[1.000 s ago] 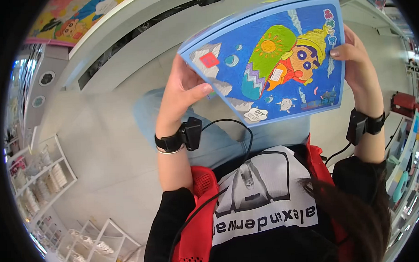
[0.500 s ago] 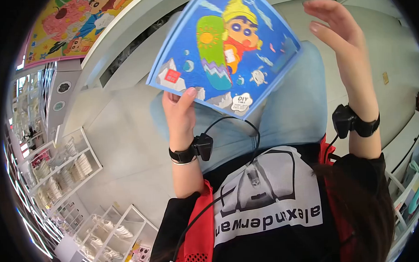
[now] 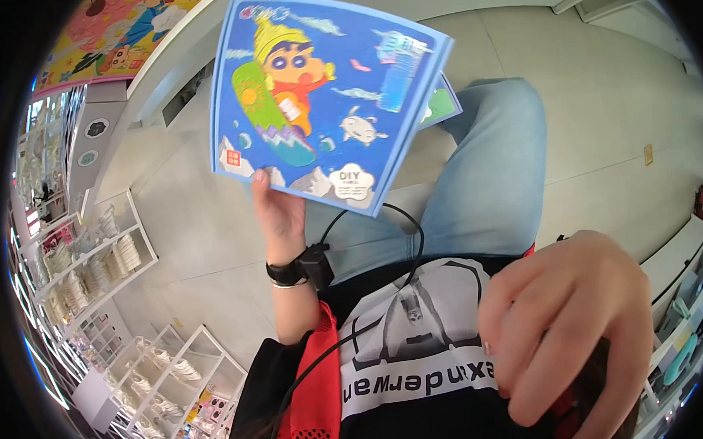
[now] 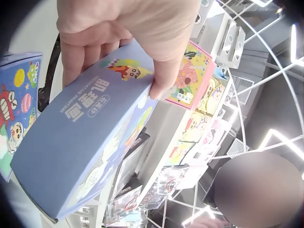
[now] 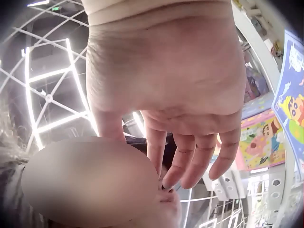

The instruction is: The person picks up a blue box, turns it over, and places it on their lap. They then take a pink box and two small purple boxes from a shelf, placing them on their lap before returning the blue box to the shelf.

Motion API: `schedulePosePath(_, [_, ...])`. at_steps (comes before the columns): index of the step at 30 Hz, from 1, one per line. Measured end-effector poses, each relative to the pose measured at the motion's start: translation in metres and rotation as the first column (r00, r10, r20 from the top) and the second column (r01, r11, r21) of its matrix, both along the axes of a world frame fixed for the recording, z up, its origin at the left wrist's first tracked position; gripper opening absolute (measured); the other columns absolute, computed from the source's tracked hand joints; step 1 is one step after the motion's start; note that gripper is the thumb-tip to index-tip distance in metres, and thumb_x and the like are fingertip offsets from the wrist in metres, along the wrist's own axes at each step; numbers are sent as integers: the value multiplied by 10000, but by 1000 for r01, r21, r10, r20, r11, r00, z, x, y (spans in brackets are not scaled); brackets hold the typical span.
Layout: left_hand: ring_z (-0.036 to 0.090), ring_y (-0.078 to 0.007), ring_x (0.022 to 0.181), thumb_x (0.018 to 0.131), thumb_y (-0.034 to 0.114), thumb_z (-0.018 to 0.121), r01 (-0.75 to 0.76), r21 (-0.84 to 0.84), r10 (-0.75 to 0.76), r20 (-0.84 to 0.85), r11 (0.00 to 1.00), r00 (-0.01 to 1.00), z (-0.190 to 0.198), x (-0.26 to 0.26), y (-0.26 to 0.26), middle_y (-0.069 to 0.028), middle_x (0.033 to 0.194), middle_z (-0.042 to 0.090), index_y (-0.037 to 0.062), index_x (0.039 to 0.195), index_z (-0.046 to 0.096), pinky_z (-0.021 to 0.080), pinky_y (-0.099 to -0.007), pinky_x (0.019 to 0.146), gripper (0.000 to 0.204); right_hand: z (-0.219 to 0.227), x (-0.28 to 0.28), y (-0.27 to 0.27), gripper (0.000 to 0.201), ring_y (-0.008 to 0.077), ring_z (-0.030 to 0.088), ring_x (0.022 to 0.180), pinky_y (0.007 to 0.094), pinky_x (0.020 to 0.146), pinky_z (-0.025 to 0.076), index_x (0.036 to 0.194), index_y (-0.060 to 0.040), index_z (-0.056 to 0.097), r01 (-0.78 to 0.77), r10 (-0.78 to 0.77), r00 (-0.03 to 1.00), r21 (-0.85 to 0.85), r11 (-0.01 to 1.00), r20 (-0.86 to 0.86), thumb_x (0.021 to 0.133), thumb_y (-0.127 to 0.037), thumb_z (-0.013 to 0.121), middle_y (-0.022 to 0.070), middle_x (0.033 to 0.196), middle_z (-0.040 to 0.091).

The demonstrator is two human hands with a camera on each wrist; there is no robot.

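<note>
A blue DIY craft box point(image 3: 328, 104) with a cartoon child on a snowboard faces up in the head view. My left hand point(image 3: 280, 216) grips its near left edge, thumb on the printed face and fingers underneath. The left wrist view shows a plain blue side of this box point(image 4: 88, 128) with white lettering, between thumb and fingers. Behind it, a second cartoon box point(image 3: 442, 104) peeks out, mostly hidden. My right hand point(image 3: 576, 328) is raised in front of the chest and close to the head, its fingers loosely bent with nothing between them.
A yellow cartoon box point(image 3: 105, 42) lies on the white display stand at upper left. White wire racks point(image 3: 105, 267) with hanging goods stand at left. A shelf point(image 3: 684, 308) with goods is at far right. A black cable point(image 3: 306, 368) runs across the shirt.
My right hand has let go of the box and come back toward the head. The box, held by the left hand, has turned and moved left, and the second box behind it now shows.
</note>
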State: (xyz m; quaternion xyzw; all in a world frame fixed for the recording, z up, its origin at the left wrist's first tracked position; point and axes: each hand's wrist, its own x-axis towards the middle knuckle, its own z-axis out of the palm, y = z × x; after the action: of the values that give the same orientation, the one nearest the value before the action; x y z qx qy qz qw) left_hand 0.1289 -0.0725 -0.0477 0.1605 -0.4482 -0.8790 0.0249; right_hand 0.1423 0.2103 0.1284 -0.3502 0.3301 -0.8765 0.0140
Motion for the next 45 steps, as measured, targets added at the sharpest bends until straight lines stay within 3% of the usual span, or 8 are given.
schedulePosePath(11, [510,-287,1270,932,354,581,-112,234,85,122,966,989,-1,6,-12,-108,1382,529,49,1392,443,395,-454,1089,569,-35,2,-14,211,210,519,696,274,530,411,939,-40,762,-221,197,974,-291,931,-108,912,-146,581,189,951,593])
schedulePosePath(22, [526,-217,1223,946,455,518,172,192,-213,220,966,952,2,18,6,-106,1356,540,81,1415,419,446,-365,1020,608,-27,-37,3,294,219,568,646,263,460,416,970,14,743,-472,450,855,-30,881,-258,912,-217,572,233,953,592])
schedulePosePath(23, [563,-263,1201,955,376,533,184,686,-341,100,704,935,-18,17,1,-127,1348,550,55,1379,429,485,-410,973,541,-27,-36,3,293,223,569,637,267,456,416,975,16,742,-465,445,860,-22,885,-251,908,-215,575,233,946,594])
schedulePosePath(24, [600,-309,1178,964,296,547,164,962,-383,-70,218,921,-37,21,-4,-148,1340,559,30,1342,439,524,-456,927,475,-28,-35,2,293,223,569,637,267,456,416,975,16,742,-469,446,859,-33,883,-251,908,-215,575,233,946,594])
schedulePosePath(25, [631,-368,1127,943,258,582,25,991,-330,19,128,944,-46,27,-6,-156,1269,600,23,1291,418,571,-492,833,452,-28,-33,1,290,230,573,653,284,478,422,968,5,748,-479,460,862,-42,877,-214,909,-216,570,227,943,601])
schedulePosePath(28, [682,-312,979,881,320,671,75,996,-425,-52,39,904,-42,25,2,-150,1214,623,41,1287,416,594,-371,712,555,-31,-37,-1,313,236,574,728,315,550,432,1011,7,733,-549,533,821,-32,835,-204,900,-243,580,212,976,609])
schedulePosePath(36, [686,-395,937,913,309,640,195,981,-472,-181,-20,863,-35,14,8,-232,1125,625,-39,1210,413,621,-451,612,511,-42,-34,3,281,336,608,814,427,651,481,1056,59,640,-548,538,830,-38,836,-147,880,-155,594,273,1117,582])
schedulePosePath(45, [701,-394,894,936,253,603,143,928,-489,-307,-344,817,-40,15,43,-229,1037,637,-60,1145,446,627,-502,631,408,-54,-41,-53,438,322,525,961,382,805,450,1145,20,608,-875,878,470,-182,449,-94,812,-262,648,238,1186,457])
